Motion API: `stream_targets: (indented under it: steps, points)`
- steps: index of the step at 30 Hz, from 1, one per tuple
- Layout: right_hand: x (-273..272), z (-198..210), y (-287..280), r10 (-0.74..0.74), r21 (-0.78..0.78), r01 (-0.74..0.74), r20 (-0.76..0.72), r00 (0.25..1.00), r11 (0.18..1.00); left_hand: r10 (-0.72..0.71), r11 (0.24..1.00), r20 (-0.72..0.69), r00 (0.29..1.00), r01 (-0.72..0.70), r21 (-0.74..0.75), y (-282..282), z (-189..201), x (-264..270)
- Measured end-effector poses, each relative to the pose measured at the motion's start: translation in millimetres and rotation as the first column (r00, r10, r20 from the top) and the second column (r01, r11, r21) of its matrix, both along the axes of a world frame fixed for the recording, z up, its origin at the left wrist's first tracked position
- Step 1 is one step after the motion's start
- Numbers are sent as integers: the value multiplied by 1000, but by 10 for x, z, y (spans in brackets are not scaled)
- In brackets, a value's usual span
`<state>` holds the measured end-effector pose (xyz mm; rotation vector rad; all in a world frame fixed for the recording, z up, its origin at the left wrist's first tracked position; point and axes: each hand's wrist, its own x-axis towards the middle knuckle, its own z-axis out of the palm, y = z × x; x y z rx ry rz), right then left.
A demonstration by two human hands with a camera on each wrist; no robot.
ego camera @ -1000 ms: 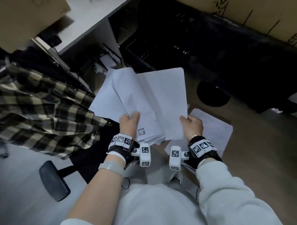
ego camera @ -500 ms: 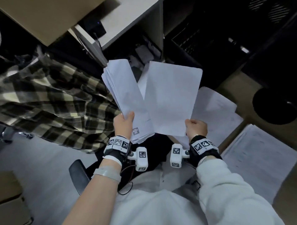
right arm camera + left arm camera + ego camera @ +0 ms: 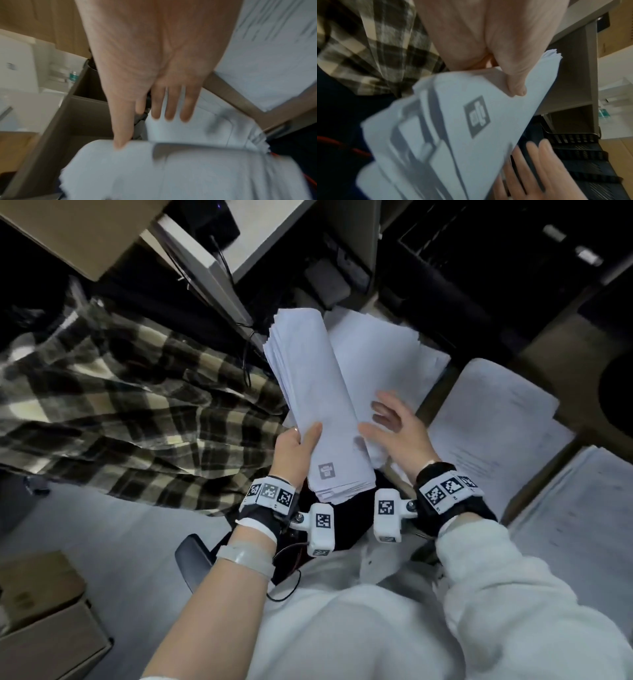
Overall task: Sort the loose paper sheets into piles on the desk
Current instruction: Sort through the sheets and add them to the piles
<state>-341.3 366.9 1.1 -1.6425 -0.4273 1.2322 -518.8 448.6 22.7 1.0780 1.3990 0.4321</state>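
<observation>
Head view, left hand (image 3: pixel 297 451) grip clasping paper stack (image 3: pixel 318 402), right hand (image 3: pixel 394 433) grip released beside it

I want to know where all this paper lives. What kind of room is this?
Probably an office or a study. The left hand holds a stack of paper sheets, more piles lie on a wooden desk, and black paper trays sit beside grey shelves.

Printed text on sheets (image 3: pixel 486 440) illegible

Pale sweatshirt (image 3: pixel 376 628), marker-tagged black wristbands (image 3: pixel 448 491)
</observation>
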Motion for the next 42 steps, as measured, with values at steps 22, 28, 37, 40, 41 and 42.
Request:
stream_targets:
  steps: [22,28,37,40,41,42]
  points:
    - [996,857,-1968,-294,49,291,71,953,956,-150,976,297,943,189,-109,-1710,851,1555]
    - [1187,927,-2369,-327,75,325,16,945,943,-192,973,257,947,217,-74,-2174,988,1772]
    - [1337,1033,-2647,-293,96,300,-83,953,949,-199,978,266,943,207,-4,-2505,1074,1908]
    - [1339,1051,-2640,-297,80,305,-95,950,949,-198,979,286,938,204,8,-2483,1047,1918]
    - [1332,1055,-2632,-301,75,307,-90,949,949,-193,979,300,934,204,-6,-2462,1020,1921]
    - [1322,1072,-2623,-295,78,302,-94,951,950,-194,977,316,929,214,-29,-2439,989,1924]
